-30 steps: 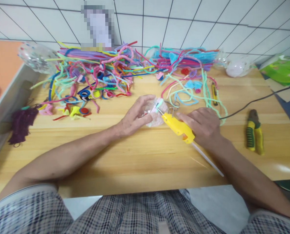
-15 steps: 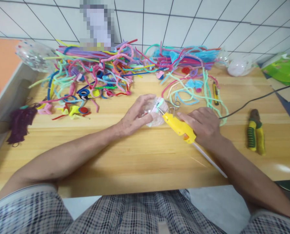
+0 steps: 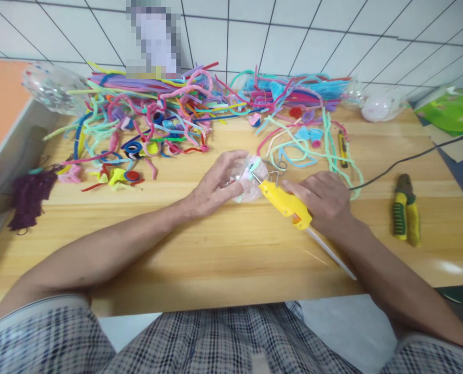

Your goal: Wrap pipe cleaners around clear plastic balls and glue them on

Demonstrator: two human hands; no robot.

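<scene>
My left hand [image 3: 218, 184] is closed round a clear rounded piece [image 3: 250, 192] with pinkish fuzzy trim and a mint green strip on it; its exact kind I cannot make out. In my right hand [image 3: 325, 195] is a yellow hot glue gun [image 3: 284, 201], its metal nozzle pointing left at the green strip. Whether the tip touches it I cannot tell. A white glue stick [image 3: 332, 254] sticks out of the gun's back end. Just behind the nozzle lies a pair of scissors [image 3: 280, 165], partly hidden.
Bundles of pipe cleaners [image 3: 122, 85] and loose twisted pieces cover the table's back. Pliers [image 3: 406, 210] with green-yellow handles lie at right, a yellow utility knife [image 3: 342, 149] further back. A black cord [image 3: 406, 158] runs off right. Purple tassels [image 3: 32, 200] lie at left.
Both hands keep nearly the same pose, the glue gun's nozzle still at the clear piece. The whole view has shifted very slightly.
</scene>
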